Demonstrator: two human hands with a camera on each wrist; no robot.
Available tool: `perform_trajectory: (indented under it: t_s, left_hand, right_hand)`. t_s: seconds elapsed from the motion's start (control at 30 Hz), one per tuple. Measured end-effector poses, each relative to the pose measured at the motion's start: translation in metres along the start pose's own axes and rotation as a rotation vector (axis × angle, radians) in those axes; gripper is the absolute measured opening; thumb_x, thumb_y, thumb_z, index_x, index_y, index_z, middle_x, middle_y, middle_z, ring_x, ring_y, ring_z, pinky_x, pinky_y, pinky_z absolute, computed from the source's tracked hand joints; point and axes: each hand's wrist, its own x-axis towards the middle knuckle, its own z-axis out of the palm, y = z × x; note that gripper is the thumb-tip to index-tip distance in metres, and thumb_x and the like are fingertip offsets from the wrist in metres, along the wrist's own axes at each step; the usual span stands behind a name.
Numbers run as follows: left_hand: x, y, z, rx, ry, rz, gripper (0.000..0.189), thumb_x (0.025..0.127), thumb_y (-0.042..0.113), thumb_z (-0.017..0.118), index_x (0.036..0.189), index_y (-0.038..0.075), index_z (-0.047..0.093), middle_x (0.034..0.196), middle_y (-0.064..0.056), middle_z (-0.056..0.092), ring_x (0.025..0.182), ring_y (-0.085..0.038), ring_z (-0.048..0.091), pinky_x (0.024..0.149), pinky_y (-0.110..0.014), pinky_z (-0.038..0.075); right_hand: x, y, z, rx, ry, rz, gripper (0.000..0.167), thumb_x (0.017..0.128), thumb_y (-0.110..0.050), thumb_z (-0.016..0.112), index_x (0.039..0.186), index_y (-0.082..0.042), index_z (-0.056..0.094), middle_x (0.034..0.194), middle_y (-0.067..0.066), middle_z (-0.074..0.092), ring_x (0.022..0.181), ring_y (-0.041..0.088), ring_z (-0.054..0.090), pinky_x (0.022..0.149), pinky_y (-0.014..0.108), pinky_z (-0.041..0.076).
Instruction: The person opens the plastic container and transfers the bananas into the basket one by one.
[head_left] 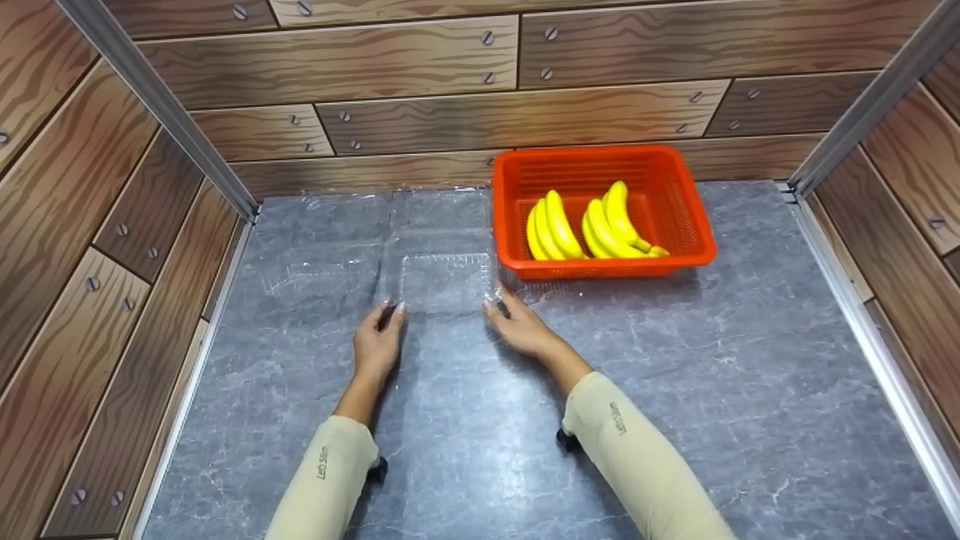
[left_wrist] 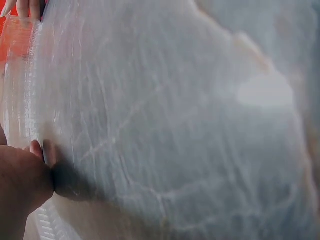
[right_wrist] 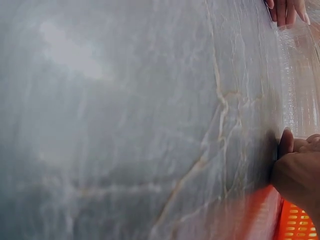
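Observation:
An open clear plastic clamshell container [head_left: 444,281] lies on the grey marbled surface, its two halves one behind the other. My left hand [head_left: 377,341] holds its near left corner between thumb and fingers. At the near right corner my right hand [head_left: 525,326] grips the edge, its fingertips just in front of the red basket. In the left wrist view, the left hand [left_wrist: 22,180] is at the container's ribbed edge [left_wrist: 32,95]. The right wrist view has the right hand [right_wrist: 300,170] at the same clear edge [right_wrist: 297,95], with the left hand at the far end.
A red plastic basket [head_left: 604,268] stands at the back right, with two bunches of yellow bananas [head_left: 553,229] [head_left: 611,225] inside. Another clear plastic container [head_left: 330,255] lies left of the held one. Wood-patterned walls [head_left: 420,67] enclose the back and sides.

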Motion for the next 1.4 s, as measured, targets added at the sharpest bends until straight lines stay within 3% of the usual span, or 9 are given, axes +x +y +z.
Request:
perform_trajectory:
  t_s: [0.77,0.87,1.0,1.03,1.13,1.2,1.27,1.33,1.4]
  left_hand:
    - [0.0004,-0.0015,-0.0010,-0.024,0.012,0.009,0.047,0.104,0.030,0.070,0.141,0.002,0.068,0.146,-0.021,0.068,0.142,-0.038,0.061,0.124,-0.047,0.046]
    - [0.0005,-0.0010,-0.0015,-0.027,0.011,0.015,0.047,0.103,0.030,0.070,0.140,0.002,0.068,0.145,-0.021,0.069,0.141,-0.038,0.062,0.124,-0.047,0.046]
    - [0.0000,-0.0015,-0.0023,-0.034,0.019,0.028,0.046,0.103,0.029,0.071,0.138,0.001,0.069,0.142,-0.022,0.070,0.139,-0.038,0.063,0.123,-0.047,0.047]
    - [-0.0002,-0.0018,-0.0024,-0.038,0.018,0.027,0.046,0.103,0.029,0.071,0.139,0.000,0.069,0.142,-0.022,0.070,0.139,-0.038,0.063,0.123,-0.047,0.047]
    - [-0.0012,-0.0024,-0.0026,-0.055,0.004,0.009,0.051,0.103,0.031,0.070,0.145,0.002,0.065,0.145,-0.020,0.069,0.141,-0.036,0.063,0.123,-0.045,0.048]
    - [-0.0019,-0.0027,-0.0025,-0.065,-0.003,-0.004,0.054,0.103,0.032,0.070,0.148,0.003,0.062,0.148,-0.018,0.068,0.142,-0.034,0.062,0.122,-0.044,0.049]
    - [-0.0026,-0.0023,-0.0021,-0.085,-0.009,-0.012,0.056,0.103,0.033,0.070,0.151,0.005,0.060,0.149,-0.017,0.067,0.142,-0.033,0.062,0.122,-0.043,0.049]
    - [-0.0026,-0.0022,-0.0015,-0.097,-0.008,-0.008,0.055,0.103,0.031,0.070,0.150,0.003,0.060,0.148,-0.018,0.067,0.142,-0.033,0.062,0.122,-0.043,0.049]
    - [-0.0025,-0.0021,-0.0007,-0.106,-0.004,-0.007,0.054,0.103,0.030,0.071,0.149,0.003,0.061,0.148,-0.019,0.067,0.142,-0.034,0.062,0.122,-0.044,0.049]
  right_hand:
    - [-0.0016,0.0025,-0.0049,0.085,-0.051,0.019,0.079,0.111,-0.054,0.047,0.173,-0.019,0.014,0.178,0.018,0.023,0.163,0.040,0.032,0.138,0.053,0.018]
    - [-0.0016,0.0024,-0.0049,0.098,-0.046,0.015,0.080,0.110,-0.054,0.048,0.174,-0.021,0.012,0.177,0.020,0.025,0.153,0.042,0.046,0.138,0.052,0.021]
    - [-0.0012,0.0027,-0.0038,0.118,-0.043,0.004,0.081,0.110,-0.052,0.050,0.174,-0.021,0.011,0.145,0.031,0.062,0.095,0.033,0.074,0.134,0.049,0.031]
    - [-0.0011,0.0032,-0.0036,0.130,-0.043,0.005,0.080,0.110,-0.052,0.051,0.174,-0.021,0.012,0.131,0.034,0.067,0.086,0.025,0.072,0.131,0.049,0.035]
    - [-0.0006,0.0040,-0.0029,0.169,-0.059,0.012,0.081,0.110,-0.050,0.052,0.174,-0.019,0.012,0.125,0.032,0.067,0.058,0.014,0.055,0.126,0.046,0.039]
    - [-0.0004,0.0046,-0.0032,0.185,-0.066,0.011,0.081,0.111,-0.049,0.052,0.174,-0.017,0.012,0.148,0.030,0.058,0.056,0.011,0.053,0.126,0.045,0.039]
    - [-0.0003,0.0049,-0.0039,0.182,-0.071,0.014,0.081,0.111,-0.049,0.052,0.174,-0.017,0.012,0.149,0.025,0.057,0.056,0.010,0.052,0.128,0.044,0.036]
    - [-0.0003,0.0051,-0.0054,0.182,-0.080,0.018,0.081,0.111,-0.050,0.052,0.174,-0.017,0.012,0.114,0.018,0.071,0.052,0.010,0.051,0.127,0.044,0.037]
    - [-0.0006,0.0051,-0.0066,0.187,-0.089,0.021,0.082,0.110,-0.051,0.052,0.174,-0.018,0.013,0.085,0.009,0.065,0.052,0.010,0.050,0.124,0.043,0.040]
